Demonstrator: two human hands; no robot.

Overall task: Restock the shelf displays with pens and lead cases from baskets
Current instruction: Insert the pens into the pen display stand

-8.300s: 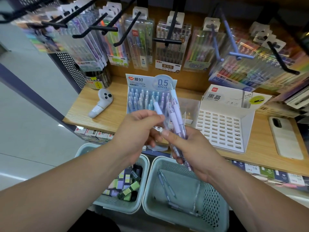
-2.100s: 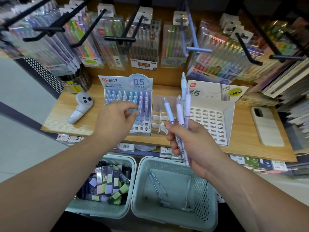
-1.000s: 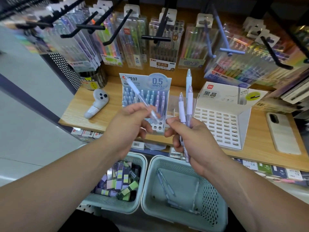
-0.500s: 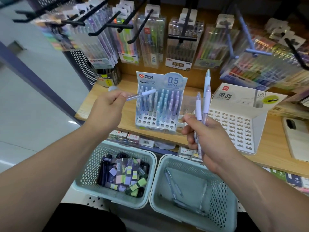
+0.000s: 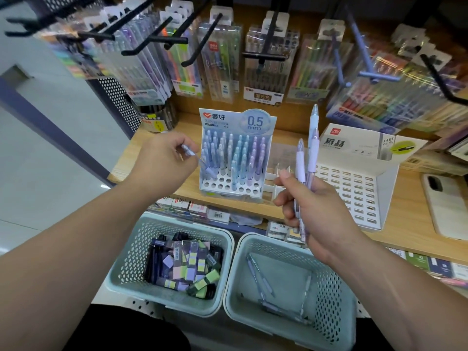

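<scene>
My left forearm and right forearm, at the lower left and lower right of the frame, are uncovered along their full visible length, as are my left hand and right hand; a black garment covers my body at the bottom edge.

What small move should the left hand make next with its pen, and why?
Probably lower the pen into one of the empty holes at the front left of the display. The left hand pinches it with the tip slanting down close to those holes, the front rows stand unfilled, and the right hand holds three more pens.
</scene>
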